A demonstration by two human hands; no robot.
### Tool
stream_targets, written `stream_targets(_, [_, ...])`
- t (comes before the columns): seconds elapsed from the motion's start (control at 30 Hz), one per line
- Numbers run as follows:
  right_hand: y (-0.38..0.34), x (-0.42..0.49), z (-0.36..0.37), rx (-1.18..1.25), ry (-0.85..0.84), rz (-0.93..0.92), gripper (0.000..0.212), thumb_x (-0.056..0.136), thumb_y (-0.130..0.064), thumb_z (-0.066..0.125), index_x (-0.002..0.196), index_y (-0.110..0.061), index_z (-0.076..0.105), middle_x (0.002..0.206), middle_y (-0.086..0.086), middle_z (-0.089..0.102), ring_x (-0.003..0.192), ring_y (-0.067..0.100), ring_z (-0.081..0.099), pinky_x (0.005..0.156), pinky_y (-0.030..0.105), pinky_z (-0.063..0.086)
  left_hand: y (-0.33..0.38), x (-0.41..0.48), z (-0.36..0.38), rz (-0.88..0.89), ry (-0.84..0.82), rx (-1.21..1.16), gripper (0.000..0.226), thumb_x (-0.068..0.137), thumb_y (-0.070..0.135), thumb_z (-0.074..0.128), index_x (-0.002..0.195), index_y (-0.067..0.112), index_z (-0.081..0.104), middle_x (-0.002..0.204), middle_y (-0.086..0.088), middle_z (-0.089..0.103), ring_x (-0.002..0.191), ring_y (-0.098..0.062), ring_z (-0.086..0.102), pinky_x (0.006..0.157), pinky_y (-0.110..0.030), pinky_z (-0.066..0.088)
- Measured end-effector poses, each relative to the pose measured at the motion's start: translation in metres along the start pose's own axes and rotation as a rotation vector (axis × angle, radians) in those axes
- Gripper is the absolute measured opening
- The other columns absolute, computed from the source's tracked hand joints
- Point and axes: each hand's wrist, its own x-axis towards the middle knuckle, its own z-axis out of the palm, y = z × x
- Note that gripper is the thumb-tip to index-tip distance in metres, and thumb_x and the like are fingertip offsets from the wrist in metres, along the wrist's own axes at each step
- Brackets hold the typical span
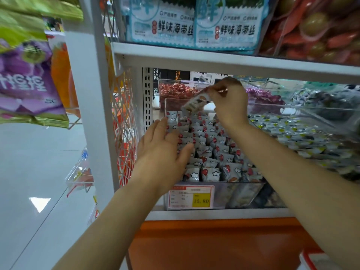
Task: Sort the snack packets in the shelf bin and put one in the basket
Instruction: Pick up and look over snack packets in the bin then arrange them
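A clear shelf bin (243, 193) on the lower shelf holds several rows of small grey-and-white snack packets (210, 145) with red spots, standing upright. My left hand (161, 151) lies flat with straight fingers on the left rows of packets. My right hand (229, 102) is raised over the back of the bin and pinches one snack packet (194, 104) by its end, so it hangs tilted above the rows. No basket is clearly in view.
A price tag (191, 196) reading 15.80 is on the bin front. Neighbouring bins hold red sweets (175, 90) behind and yellow-marked packets (292, 129) to the right. The upper shelf board (233, 63) sits close above my right hand. White mesh (124, 117) closes the shelf's left side.
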Motion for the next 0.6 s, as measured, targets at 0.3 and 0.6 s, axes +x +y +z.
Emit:
stream_targets(0.3, [-0.018,-0.102,-0.088,0.575,-0.015,0.409,0.013,0.089,-0.005,0.059,0.077,-0.01,0.059,0.076,0.005,0.064,0.055,0.007,0.062,0.051,0.021,0.054,0.025,-0.026,-0.016,-0.012,0.204,-0.231,0.048,0.094,0.035,0.046,0.137,0.016,0.043,0.133,-0.002,0.045,0.111,-0.013,0.047,0.093,-0.02,0.035])
stream_targets(0.6, [-0.019,-0.132,-0.116,0.867,-0.042,0.663,0.016,0.086,-0.008,0.061,0.072,-0.008,0.067,0.066,0.003,0.067,0.054,0.01,0.062,0.05,0.02,0.052,0.047,-0.044,-0.019,-0.21,-0.08,-0.942,0.024,0.091,0.032,0.052,0.09,0.012,0.066,0.073,-0.01,0.064,0.064,-0.018,0.061,0.062,-0.035,0.056])
